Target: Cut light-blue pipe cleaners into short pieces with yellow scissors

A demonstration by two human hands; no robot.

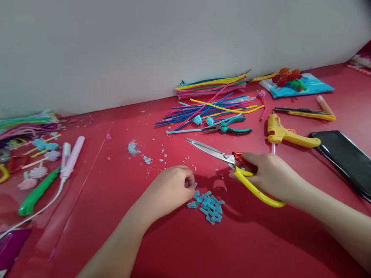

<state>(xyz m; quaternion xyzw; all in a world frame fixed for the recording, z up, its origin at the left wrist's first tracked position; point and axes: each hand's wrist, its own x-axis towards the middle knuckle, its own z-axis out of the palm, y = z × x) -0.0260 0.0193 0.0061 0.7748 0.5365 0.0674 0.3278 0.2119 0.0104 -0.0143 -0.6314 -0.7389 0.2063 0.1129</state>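
My right hand (269, 173) is wrapped round a pair of scissors (216, 153) with one red and one yellow handle. The blades look closed and point left, away from me. My left hand (174, 184) is curled just above the table, its fingertips turned in and mostly hidden. Right beside it lies a loose pile of short light-blue pieces (211, 207), like cut lengths of pipe cleaner. Whether the left fingers pinch one of them cannot be made out. Blue fluff (133, 148) and small crumbs lie scattered beyond the left hand.
Pipe cleaners (209, 112) and teal-handled pliers (231, 127) lie on the red table (177, 258) ahead. To the right are a yellow glue gun (287, 136), a utility knife (307, 112) and a black tray (352, 161). A green-handled tool (40, 193) and pink wand (72, 157) lie left.
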